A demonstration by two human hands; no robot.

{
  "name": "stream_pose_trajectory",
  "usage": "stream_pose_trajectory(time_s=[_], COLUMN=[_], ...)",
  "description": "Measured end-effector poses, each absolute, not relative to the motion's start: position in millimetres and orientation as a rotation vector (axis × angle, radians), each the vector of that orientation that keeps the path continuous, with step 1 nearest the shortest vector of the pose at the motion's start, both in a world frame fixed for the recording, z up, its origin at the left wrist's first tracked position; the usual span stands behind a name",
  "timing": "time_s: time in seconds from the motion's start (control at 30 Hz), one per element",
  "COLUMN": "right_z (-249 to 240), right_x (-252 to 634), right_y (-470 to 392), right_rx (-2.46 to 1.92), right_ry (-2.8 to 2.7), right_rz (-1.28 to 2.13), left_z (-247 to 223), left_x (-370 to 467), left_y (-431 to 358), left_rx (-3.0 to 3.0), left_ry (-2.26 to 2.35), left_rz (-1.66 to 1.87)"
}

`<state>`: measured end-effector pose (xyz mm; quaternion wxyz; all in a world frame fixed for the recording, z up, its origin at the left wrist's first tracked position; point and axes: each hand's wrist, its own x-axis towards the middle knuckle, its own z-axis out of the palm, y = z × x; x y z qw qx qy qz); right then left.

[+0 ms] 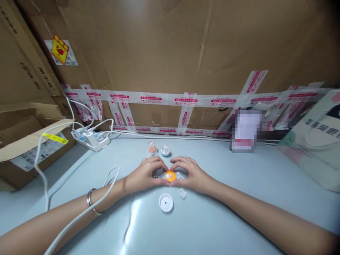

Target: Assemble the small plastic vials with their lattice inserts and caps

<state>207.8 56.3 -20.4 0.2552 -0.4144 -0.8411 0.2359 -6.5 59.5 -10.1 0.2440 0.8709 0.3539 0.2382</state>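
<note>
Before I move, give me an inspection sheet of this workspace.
Surface: pale tabletop, glossy, reflecting light.
Job's things: orange piece holding white bits; white disc nearer the wearer; clear-and-orange part and white-and-teal part beyond.
Clutter: open carton at left.
Hands: left hand and right hand grip the orange piece.
Cables: white; one crosses the left forearm in view.
Surroundings: taped cardboard behind.

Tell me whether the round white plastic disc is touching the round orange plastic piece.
Apart. The head view shows pale blue table between the white disc and the orange piece held between left hand and right hand.
</note>
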Motion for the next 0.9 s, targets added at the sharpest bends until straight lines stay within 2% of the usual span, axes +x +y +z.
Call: stream_pose_trajectory(time_s=[0.27, 0.67, 0.9], right_z=[-19.8, -7.7, 2.2], right_x=[207.5, 209.1, 220.9], right_y=[56.3, 56.8, 66.5], right_rx=[-1.131, -1.142, -1.12], right_ry=[-2.279, -2.166, -2.282], right_rz=[0.655, 0.868, 0.903], left_z=[-12.2, -7.0, -6.2], left_x=[-3.9, -3.1, -3.4], left_y=[60.9, 55.0, 54.6], left_rx=[2.378, 2.386, 2.387], left_ry=[0.991, 1.034, 1.028], left_rz=[0.676, 0.627, 0.604])
